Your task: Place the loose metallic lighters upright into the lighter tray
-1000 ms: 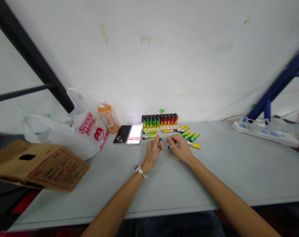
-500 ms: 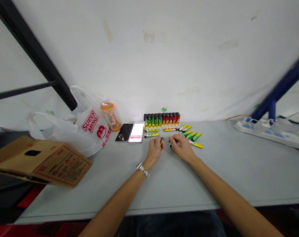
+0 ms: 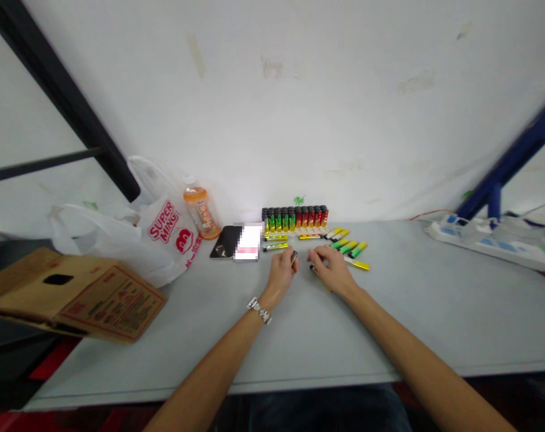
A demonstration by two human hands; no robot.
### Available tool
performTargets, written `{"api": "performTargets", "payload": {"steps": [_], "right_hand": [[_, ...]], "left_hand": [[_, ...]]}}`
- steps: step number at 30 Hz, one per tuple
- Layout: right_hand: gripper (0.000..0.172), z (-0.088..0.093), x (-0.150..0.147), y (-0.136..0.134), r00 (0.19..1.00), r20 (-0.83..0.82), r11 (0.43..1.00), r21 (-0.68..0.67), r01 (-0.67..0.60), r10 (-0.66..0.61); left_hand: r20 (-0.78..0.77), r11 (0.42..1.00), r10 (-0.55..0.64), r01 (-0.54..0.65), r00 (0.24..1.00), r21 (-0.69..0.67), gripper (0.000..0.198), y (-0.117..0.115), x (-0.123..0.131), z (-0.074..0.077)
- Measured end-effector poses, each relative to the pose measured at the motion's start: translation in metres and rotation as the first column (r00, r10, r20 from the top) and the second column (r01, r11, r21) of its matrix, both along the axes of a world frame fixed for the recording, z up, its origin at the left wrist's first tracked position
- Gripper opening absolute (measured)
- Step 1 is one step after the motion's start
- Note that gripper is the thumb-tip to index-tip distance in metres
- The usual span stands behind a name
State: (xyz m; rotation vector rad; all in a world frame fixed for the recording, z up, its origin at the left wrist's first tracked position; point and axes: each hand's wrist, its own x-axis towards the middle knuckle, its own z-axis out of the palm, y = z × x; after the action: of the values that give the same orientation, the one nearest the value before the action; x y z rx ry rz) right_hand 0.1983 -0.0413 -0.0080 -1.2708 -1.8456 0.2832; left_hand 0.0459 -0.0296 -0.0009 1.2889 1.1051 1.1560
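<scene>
My left hand [image 3: 280,273], with a metal bracelet [image 3: 259,311] on its wrist, is closed round a lighter [image 3: 294,258]; only a dark and shiny end shows at the fingertips. To its right, my right hand [image 3: 333,267] has its fingers curled and pressed together, and what they hold, if anything, is hidden. Partly under that hand a yellow lighter [image 3: 315,272] with a dark end lies on the table. Behind both hands, a row of upright lighters [image 3: 294,219], green-yellow at left and red at right with black tops, stands in a pale tray [image 3: 315,230].
Several loose lighters [image 3: 351,247] lie right of the tray, others [image 3: 276,246] before it. A black phone-like slab [image 3: 226,242], an orange drink bottle [image 3: 201,210], a plastic bag [image 3: 164,240] and a cardboard box [image 3: 105,300] stand left. A power strip [image 3: 492,240] lies at right.
The lighter in my left hand has turned a little at the fingertips, and more of it shows. My right hand has hardly moved.
</scene>
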Motion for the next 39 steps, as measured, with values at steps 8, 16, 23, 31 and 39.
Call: {"api": "performTargets", "payload": {"steps": [8,16,23,31,39], "right_hand": [[0.038,-0.001,0.001,0.001,1.000,0.014,1.000,-0.012,-0.003,0.003],[0.019,0.004,-0.004,-0.006,0.980,-0.192,0.999,0.007,-0.047,0.048],[0.018,0.015,-0.019,-0.012,0.955,-0.246,0.985,-0.011,-0.174,0.167],[0.030,0.025,-0.007,0.013,0.819,-0.553,0.948,-0.156,-0.279,0.150],[0.026,0.052,0.020,0.083,0.892,-0.431,0.978,-0.087,-0.191,0.135]], "left_hand": [[0.028,0.999,-0.014,0.015,1.000,-0.039,0.046,-0.002,0.003,0.001],[0.112,0.992,-0.074,0.084,0.991,-0.096,0.068,-0.004,-0.002,0.002],[0.218,0.984,-0.160,0.174,0.963,-0.047,0.077,-0.002,0.001,-0.006],[0.013,0.997,-0.078,0.078,0.997,0.022,0.078,-0.003,-0.001,-0.007],[-0.152,0.997,-0.019,0.029,0.988,0.066,0.073,0.005,-0.008,-0.012]]}}
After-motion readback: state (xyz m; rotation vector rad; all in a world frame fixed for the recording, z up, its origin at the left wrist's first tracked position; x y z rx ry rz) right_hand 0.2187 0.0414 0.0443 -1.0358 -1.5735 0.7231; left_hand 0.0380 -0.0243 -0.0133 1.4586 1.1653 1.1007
